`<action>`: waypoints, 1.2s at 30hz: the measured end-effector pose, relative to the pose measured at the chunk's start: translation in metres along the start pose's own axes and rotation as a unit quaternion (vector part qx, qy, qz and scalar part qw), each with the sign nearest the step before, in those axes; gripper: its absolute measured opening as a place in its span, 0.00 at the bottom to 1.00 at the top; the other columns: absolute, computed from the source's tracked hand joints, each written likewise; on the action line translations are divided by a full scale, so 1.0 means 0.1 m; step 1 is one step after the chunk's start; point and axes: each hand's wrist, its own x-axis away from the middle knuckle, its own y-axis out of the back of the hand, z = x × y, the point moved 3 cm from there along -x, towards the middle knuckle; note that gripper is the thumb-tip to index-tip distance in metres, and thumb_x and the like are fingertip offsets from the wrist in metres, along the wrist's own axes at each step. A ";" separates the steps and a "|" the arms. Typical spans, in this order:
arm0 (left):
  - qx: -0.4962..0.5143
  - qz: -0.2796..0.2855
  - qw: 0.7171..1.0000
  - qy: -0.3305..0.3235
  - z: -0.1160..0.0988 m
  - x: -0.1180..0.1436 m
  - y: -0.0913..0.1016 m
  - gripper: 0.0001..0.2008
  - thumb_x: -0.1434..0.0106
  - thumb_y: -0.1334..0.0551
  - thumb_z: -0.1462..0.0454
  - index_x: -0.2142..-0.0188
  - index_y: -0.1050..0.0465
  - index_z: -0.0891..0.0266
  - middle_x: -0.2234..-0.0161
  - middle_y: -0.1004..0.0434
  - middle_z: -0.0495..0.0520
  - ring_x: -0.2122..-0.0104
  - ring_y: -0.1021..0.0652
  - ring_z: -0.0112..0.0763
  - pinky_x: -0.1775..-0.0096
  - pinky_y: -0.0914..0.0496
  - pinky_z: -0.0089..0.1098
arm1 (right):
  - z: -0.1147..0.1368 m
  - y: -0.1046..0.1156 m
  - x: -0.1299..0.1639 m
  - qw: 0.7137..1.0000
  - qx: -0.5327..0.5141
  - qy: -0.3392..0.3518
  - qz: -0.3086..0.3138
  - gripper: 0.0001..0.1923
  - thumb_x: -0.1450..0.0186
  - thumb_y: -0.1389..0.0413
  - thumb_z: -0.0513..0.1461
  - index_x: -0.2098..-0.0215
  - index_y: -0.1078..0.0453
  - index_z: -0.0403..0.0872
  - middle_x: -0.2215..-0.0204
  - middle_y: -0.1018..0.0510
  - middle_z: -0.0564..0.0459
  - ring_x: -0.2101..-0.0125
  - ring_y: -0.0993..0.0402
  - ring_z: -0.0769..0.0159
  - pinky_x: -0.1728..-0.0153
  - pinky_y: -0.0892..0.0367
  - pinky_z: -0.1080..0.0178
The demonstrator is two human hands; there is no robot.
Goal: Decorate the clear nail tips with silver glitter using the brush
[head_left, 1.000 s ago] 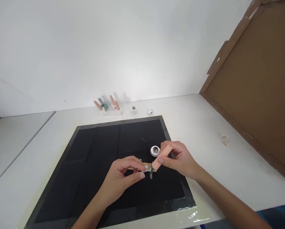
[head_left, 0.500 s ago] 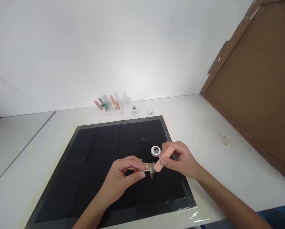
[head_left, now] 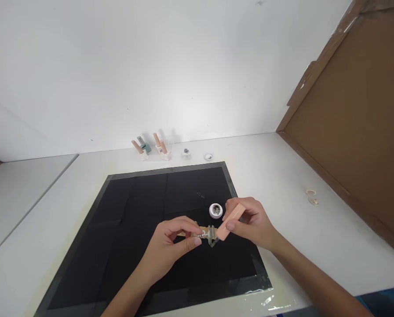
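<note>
My right hand (head_left: 251,220) grips the peach cap of a nail polish brush (head_left: 231,221), tilted down to the left. The cap's lower end is close to a greyish, translucent nail-shaped piece (head_left: 211,233). My left hand (head_left: 172,244) pinches a small silvery piece (head_left: 202,235) between thumb and forefinger; its exact kind is too small to tell. A tan, wooden-looking strip (head_left: 216,233) lies under these pieces, partly covered by my left fingers. Just beyond my hands stands a small round white jar (head_left: 216,211) with silvery flakes inside.
Both hands are over a black mat (head_left: 144,207) with taped edges. Behind it stand several nail polish bottles (head_left: 144,155), a small clear jar (head_left: 186,153) and a white lid (head_left: 208,156). Two small round pieces (head_left: 311,192) lie at right, near a cardboard panel (head_left: 348,141).
The brush cap and right hand have shifted slightly right, away from the left fingers. The greyish piece now appears at a different angle. My left hand keeps its pinch.
</note>
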 end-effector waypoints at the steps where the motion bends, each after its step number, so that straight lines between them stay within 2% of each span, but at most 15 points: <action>1: 0.003 0.000 1.000 -0.001 0.00 0.00 0.00 0.04 0.46 0.32 0.68 0.71 0.19 0.58 0.70 0.22 0.51 0.69 0.24 0.30 0.66 0.33 0.29 | 0.00 -0.01 0.00 1.000 0.004 -0.001 0.011 0.12 0.40 0.40 0.41 0.79 0.31 0.46 0.82 0.28 0.56 0.82 0.38 0.73 0.82 0.43 0.68; 3: 0.005 0.003 1.000 -0.004 -0.01 0.00 -0.01 0.04 0.47 0.32 0.69 0.71 0.19 0.58 0.71 0.22 0.51 0.70 0.24 0.30 0.67 0.33 0.29 | -0.01 -0.02 -0.01 1.000 0.022 -0.008 0.001 0.12 0.39 0.40 0.41 0.79 0.31 0.46 0.81 0.26 0.55 0.82 0.37 0.73 0.82 0.42 0.68; 9: 0.002 0.007 1.000 0.000 0.01 0.01 -0.01 0.05 0.47 0.32 0.69 0.71 0.19 0.57 0.71 0.22 0.51 0.70 0.24 0.29 0.67 0.33 0.28 | 0.00 0.04 -0.05 0.995 0.044 -0.025 -0.091 0.13 0.38 0.42 0.42 0.79 0.31 0.46 0.78 0.24 0.54 0.79 0.33 0.71 0.79 0.39 0.67; 12: 0.008 0.004 1.000 0.004 0.01 0.02 -0.02 0.05 0.47 0.32 0.69 0.71 0.19 0.58 0.71 0.22 0.51 0.70 0.24 0.29 0.67 0.33 0.28 | 0.00 0.05 -0.04 0.996 0.020 -0.021 -0.084 0.14 0.38 0.41 0.43 0.80 0.33 0.46 0.81 0.28 0.56 0.80 0.36 0.72 0.79 0.41 0.67; 14: 0.016 0.001 1.000 0.005 0.00 0.01 -0.02 0.04 0.47 0.32 0.69 0.72 0.19 0.58 0.71 0.22 0.51 0.70 0.24 0.29 0.67 0.32 0.28 | -0.01 0.03 -0.02 0.999 0.010 -0.017 -0.049 0.15 0.40 0.41 0.44 0.80 0.33 0.46 0.82 0.30 0.57 0.81 0.38 0.72 0.81 0.43 0.67; 16: 0.023 0.002 1.000 0.001 -0.01 0.01 -0.03 0.05 0.47 0.31 0.69 0.72 0.19 0.58 0.72 0.22 0.51 0.70 0.24 0.29 0.67 0.32 0.28 | -0.02 -0.01 -0.01 1.000 0.005 -0.010 -0.006 0.14 0.40 0.40 0.44 0.79 0.32 0.46 0.82 0.29 0.56 0.82 0.38 0.72 0.81 0.43 0.67; 18: 0.026 0.009 1.000 -0.008 -0.02 0.01 -0.03 0.06 0.48 0.31 0.70 0.72 0.19 0.57 0.72 0.21 0.50 0.70 0.24 0.29 0.66 0.32 0.28 | -0.02 -0.03 0.00 1.000 0.009 -0.013 0.012 0.13 0.39 0.41 0.44 0.78 0.31 0.46 0.81 0.27 0.55 0.82 0.37 0.72 0.81 0.42 0.67; 23: 0.033 0.015 0.999 -0.013 -0.01 0.01 -0.03 0.06 0.48 0.31 0.69 0.71 0.18 0.57 0.71 0.21 0.51 0.70 0.23 0.29 0.66 0.32 0.28 | -0.03 0.01 -0.04 0.997 0.024 -0.039 -0.058 0.13 0.38 0.41 0.42 0.79 0.31 0.46 0.79 0.23 0.55 0.80 0.33 0.72 0.79 0.39 0.67; 26: 0.080 0.005 0.997 0.012 0.01 0.00 -0.02 0.03 0.48 0.30 0.67 0.72 0.18 0.58 0.72 0.21 0.50 0.71 0.24 0.28 0.67 0.32 0.27 | -0.03 0.04 -0.06 0.995 -0.025 -0.046 -0.084 0.12 0.38 0.41 0.42 0.78 0.31 0.46 0.78 0.23 0.55 0.78 0.30 0.70 0.77 0.36 0.66; 30: 0.142 -0.026 0.988 0.053 0.03 0.00 0.01 0.04 0.52 0.27 0.63 0.74 0.19 0.58 0.74 0.20 0.50 0.73 0.25 0.26 0.69 0.32 0.25 | -0.08 0.06 -0.07 0.987 -0.100 -0.080 -0.098 0.12 0.40 0.40 0.45 0.73 0.29 0.45 0.80 0.27 0.56 0.83 0.38 0.74 0.83 0.44 0.69; 33: 0.143 -0.056 0.985 0.082 0.05 0.01 0.04 0.08 0.54 0.26 0.61 0.74 0.19 0.59 0.76 0.20 0.49 0.75 0.27 0.24 0.72 0.34 0.23 | -0.10 0.04 -0.07 0.979 -0.146 -0.106 -0.098 0.13 0.41 0.39 0.46 0.72 0.28 0.44 0.81 0.28 0.56 0.85 0.42 0.76 0.84 0.47 0.69; 36: 0.129 -0.062 0.985 0.096 0.06 0.02 0.05 0.09 0.54 0.27 0.60 0.73 0.19 0.60 0.77 0.21 0.49 0.77 0.29 0.23 0.74 0.36 0.23 | -0.11 0.00 -0.06 0.973 -0.182 -0.117 -0.081 0.12 0.41 0.39 0.46 0.70 0.26 0.44 0.80 0.25 0.54 0.85 0.42 0.76 0.83 0.47 0.69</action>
